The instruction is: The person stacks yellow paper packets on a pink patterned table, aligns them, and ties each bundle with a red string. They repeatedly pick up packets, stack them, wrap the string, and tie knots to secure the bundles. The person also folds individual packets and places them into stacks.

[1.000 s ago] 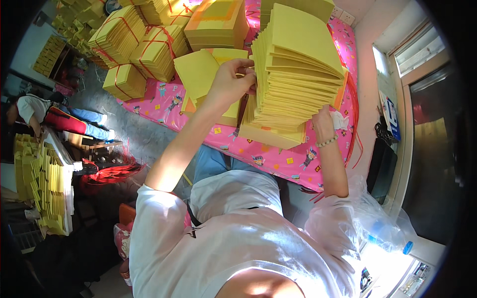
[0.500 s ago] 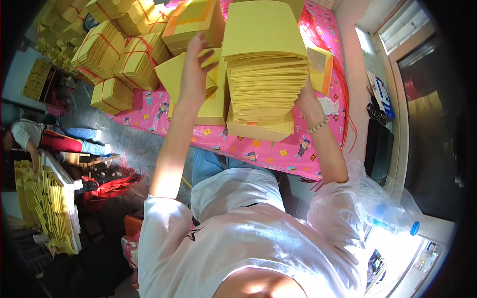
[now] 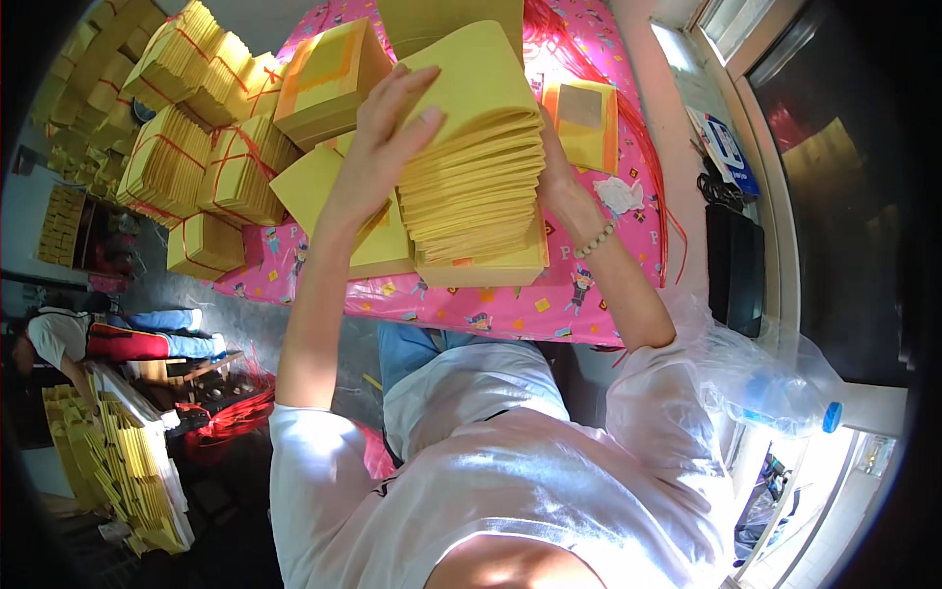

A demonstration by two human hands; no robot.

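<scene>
As yel. ppr stack point(image 3: 476, 182) sits btwn | L hand point(image 3: 385, 123) spread | R hand point(image 3: 560, 182) can't see grip

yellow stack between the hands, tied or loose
Loose, it seems: the yellow stack shows no tie, unlike the red-tied bundles at left.

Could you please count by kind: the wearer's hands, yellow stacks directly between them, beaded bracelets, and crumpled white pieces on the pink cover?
Left hand and right hand: 2
Yellow stack: 1
Beaded bracelet: 1
Crumpled white piece: 1
Total: 5
</scene>
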